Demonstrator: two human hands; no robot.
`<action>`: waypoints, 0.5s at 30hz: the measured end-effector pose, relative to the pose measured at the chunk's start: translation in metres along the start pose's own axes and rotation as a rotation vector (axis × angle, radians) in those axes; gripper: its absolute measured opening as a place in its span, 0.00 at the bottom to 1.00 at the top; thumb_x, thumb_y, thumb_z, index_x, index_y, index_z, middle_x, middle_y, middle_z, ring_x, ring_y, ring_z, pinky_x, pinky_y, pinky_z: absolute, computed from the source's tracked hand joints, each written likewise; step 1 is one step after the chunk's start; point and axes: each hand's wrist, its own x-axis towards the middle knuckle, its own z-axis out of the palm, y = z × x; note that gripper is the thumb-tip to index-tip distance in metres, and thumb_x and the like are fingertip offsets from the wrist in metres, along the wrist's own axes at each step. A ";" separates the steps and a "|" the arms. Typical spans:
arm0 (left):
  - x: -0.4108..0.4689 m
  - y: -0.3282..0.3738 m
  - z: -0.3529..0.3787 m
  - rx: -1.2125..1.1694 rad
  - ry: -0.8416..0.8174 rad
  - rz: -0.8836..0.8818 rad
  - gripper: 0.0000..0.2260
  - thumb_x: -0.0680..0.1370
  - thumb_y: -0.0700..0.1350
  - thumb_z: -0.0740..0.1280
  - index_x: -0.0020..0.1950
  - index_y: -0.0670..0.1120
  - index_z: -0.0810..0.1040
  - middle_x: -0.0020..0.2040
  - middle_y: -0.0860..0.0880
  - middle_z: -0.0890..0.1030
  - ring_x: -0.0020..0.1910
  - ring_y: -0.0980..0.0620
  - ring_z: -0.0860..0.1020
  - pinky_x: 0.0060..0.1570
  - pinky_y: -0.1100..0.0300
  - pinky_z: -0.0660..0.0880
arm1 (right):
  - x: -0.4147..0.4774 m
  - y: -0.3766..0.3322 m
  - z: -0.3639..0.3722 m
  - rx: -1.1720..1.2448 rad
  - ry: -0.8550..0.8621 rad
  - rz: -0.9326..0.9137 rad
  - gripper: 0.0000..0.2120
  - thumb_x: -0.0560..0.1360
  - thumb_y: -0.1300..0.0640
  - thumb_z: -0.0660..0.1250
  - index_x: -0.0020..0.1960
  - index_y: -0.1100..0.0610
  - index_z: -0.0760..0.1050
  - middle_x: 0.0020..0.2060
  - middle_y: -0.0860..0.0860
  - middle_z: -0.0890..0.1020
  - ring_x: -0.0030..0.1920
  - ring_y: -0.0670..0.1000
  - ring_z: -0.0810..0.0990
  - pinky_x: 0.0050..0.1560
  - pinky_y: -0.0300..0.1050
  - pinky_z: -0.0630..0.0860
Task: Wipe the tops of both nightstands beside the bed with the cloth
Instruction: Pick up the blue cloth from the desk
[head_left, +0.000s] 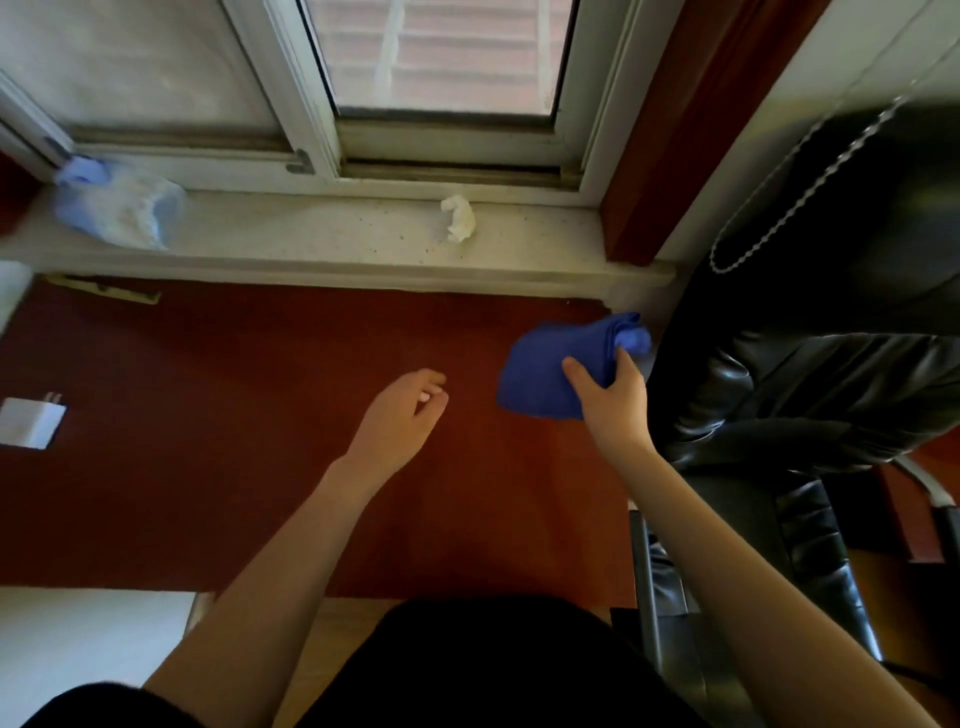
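Bare forearms, no sleeves; black clothing (483, 670) below.

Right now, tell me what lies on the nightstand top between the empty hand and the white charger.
Nothing: in the head view, the red nightstand top is bare between the left hand and the white charger. The blue cloth is on the other side, in the right hand.

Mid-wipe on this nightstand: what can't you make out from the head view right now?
- Nightstand near edge: hidden by both forearms and the dark clothing.
- Cloth underside and its contact with the wood: covered by the right hand and the cloth itself.
- White charger: cut off by the left frame edge.
- Left hand fingers: curled, palm side unseen.
- The second nightstand: outside the frame.
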 end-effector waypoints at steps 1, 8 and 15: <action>-0.017 0.002 0.002 -0.015 0.021 0.012 0.14 0.80 0.50 0.61 0.64 0.48 0.76 0.57 0.52 0.80 0.56 0.55 0.78 0.60 0.56 0.74 | -0.014 0.000 -0.007 0.006 -0.009 -0.017 0.19 0.76 0.56 0.69 0.65 0.60 0.71 0.53 0.52 0.80 0.46 0.42 0.80 0.38 0.27 0.77; -0.142 -0.034 0.045 -0.108 -0.013 -0.175 0.13 0.80 0.50 0.62 0.62 0.50 0.77 0.56 0.52 0.80 0.55 0.55 0.78 0.58 0.55 0.74 | -0.098 0.057 -0.040 -0.049 -0.141 0.022 0.18 0.74 0.63 0.70 0.61 0.64 0.71 0.49 0.52 0.81 0.41 0.37 0.80 0.37 0.29 0.75; -0.226 -0.071 0.065 -0.118 -0.025 -0.425 0.06 0.80 0.50 0.64 0.56 0.55 0.74 0.54 0.54 0.79 0.51 0.58 0.77 0.52 0.61 0.74 | -0.142 0.101 -0.044 -0.071 -0.177 0.074 0.18 0.74 0.64 0.70 0.62 0.57 0.72 0.47 0.47 0.81 0.48 0.47 0.81 0.46 0.42 0.77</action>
